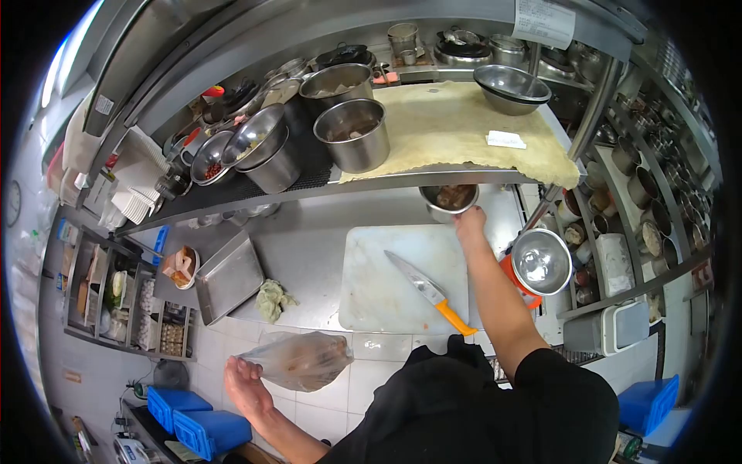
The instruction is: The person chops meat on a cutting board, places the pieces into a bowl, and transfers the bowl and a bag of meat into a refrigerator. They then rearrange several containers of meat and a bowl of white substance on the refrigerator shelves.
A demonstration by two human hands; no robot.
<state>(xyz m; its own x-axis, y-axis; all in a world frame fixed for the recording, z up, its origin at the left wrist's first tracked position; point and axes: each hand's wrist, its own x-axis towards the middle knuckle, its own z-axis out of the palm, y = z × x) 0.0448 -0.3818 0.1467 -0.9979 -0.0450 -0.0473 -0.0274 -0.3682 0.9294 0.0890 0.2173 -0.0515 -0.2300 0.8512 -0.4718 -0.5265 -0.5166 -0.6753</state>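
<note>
My left hand (pixel 247 383) is closed on the gathered end of a clear plastic bag (pixel 309 362), which hangs out over the floor with something brownish inside. My right hand (pixel 469 223) stretches forward and grips the rim of a small metal pot (pixel 440 211) under the shelf edge. Brown pieces lie in that pot; the shelf hides part of it. Between my arms, a knife (pixel 413 274) with an orange handle rests on a white cutting board (pixel 367 301), its handle pointing toward me.
Left of the board are a crumpled greenish cloth (pixel 272 301) and a metal tray (pixel 230 277). A metal bowl (pixel 541 263) sits on an orange scale (pixel 519 284) at the right. Steel pots (pixel 352 135) stand on the overhead shelf (pixel 309 197), which crosses above the counter.
</note>
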